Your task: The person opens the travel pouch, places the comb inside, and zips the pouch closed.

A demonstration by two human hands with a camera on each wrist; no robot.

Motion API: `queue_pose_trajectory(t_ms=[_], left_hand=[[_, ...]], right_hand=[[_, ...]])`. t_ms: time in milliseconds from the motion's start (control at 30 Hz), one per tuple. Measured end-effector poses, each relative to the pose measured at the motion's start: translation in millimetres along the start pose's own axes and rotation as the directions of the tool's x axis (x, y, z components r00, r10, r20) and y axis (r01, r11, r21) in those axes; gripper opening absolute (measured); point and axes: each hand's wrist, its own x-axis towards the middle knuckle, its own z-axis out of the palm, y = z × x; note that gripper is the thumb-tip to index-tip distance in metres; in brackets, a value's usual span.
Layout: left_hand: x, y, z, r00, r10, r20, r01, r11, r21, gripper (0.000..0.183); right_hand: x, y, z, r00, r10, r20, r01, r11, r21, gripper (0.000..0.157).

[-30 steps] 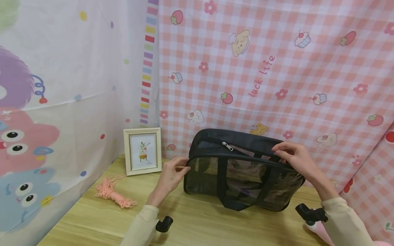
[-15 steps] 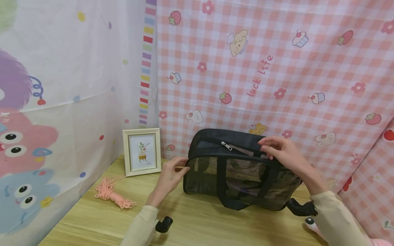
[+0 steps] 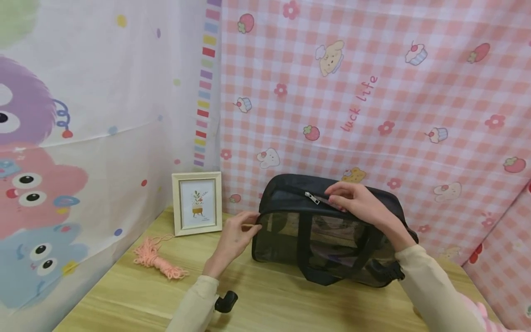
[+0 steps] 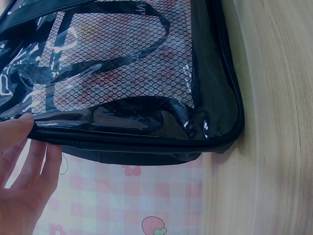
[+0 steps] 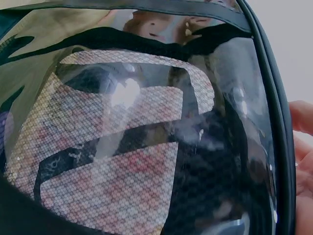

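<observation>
A black carrier bag [image 3: 275, 240] with clear mesh-backed panels stands upright on the table, its handle strap [image 3: 304, 249] hanging down the front. My left hand [image 3: 234, 235] pinches the bag's left upper edge; in the left wrist view the thumb [image 4: 17, 129] lies in front and the fingers behind. Over the top, my right hand [image 3: 358, 203] pinches at the zipper line with curled fingers, which hide the zipper pull there. Another metal zipper pull [image 3: 312, 198] sits just left of those fingertips. Only a short gap shows between them.
A cream picture frame [image 3: 197, 203] leans at the back left, with a skein of pink yarn [image 3: 159, 259] before it. A pink plush [image 3: 474, 306] is partly hidden by the right sleeve. Patterned cloths [image 3: 290, 60] hang close behind and beside the wooden table [image 3: 282, 309].
My right hand has slid left along the bag's top toward the visible zipper pull, and the opening between them has shrunk. The left hand keeps its grip on the bag's edge.
</observation>
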Motion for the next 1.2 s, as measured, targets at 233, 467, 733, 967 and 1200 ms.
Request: queue_pose_trajectory(t_ms=[233, 467, 733, 967, 1200], left_hand=[[-0.1, 0.4, 0.5, 1.0, 0.008, -0.003, -0.008, 1.0, -0.011, 0.022], [-0.2, -0.1, 2.0, 1.0, 0.004, 0.001, -0.004, 1.0, -0.028, 0.022], [1.2, 1.4, -0.4, 1.0, 0.0, -0.003, 0.0, 1.0, -0.031, 0.023], [2.1, 2.6, -2.1, 1.0, 0.007, -0.002, -0.007, 1.0, -0.004, 0.023], [0.7, 1.5, 0.9, 1.0, 0.015, -0.006, -0.015, 1.0, -0.018, 0.022]], right_hand=[[12, -5, 12.5, 0.999, -0.041, 0.026, 0.044, 0.992, -0.115, 0.023], [14, -7, 19.8, 0.998, -0.055, 0.003, 0.055, 0.971, -0.231, 0.02], [19, -10, 20.3, 0.998, -0.045, 0.038, 0.053, 0.966, -0.253, 0.019], [26, -14, 21.3, 0.996, -0.069, 0.053, 0.08, 0.967, -0.243, 0.016], [30, -18, 25.9, 0.997, -0.048, 0.058, 0.06, 0.973, -0.225, 0.011]])
